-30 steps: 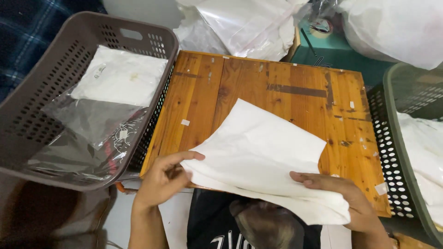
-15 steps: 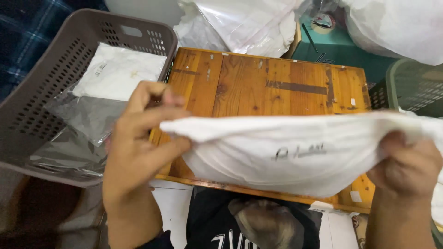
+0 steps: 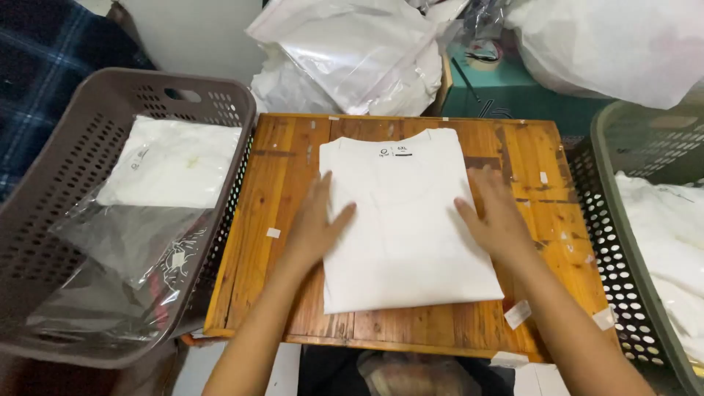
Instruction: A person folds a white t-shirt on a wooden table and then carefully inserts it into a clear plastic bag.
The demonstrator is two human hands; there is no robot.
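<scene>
We press our left hand (image 3: pixel 317 224) and right hand (image 3: pixel 497 218) flat on the side edges of a folded white cotton T-shirt (image 3: pixel 407 220) lying on the worn wooden tabletop (image 3: pixel 279 191). A grey perforated plastic basket (image 3: pixel 66 176) holding bagged white shirts stands just left of the tabletop, and a green perforated basket (image 3: pixel 623 242) stands on the right.

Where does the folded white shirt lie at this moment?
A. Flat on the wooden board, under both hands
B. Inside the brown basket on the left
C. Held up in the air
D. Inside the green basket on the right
A: the folded white shirt lies flat on the wooden board, with the left hand and right hand pressed on its sides.
</scene>
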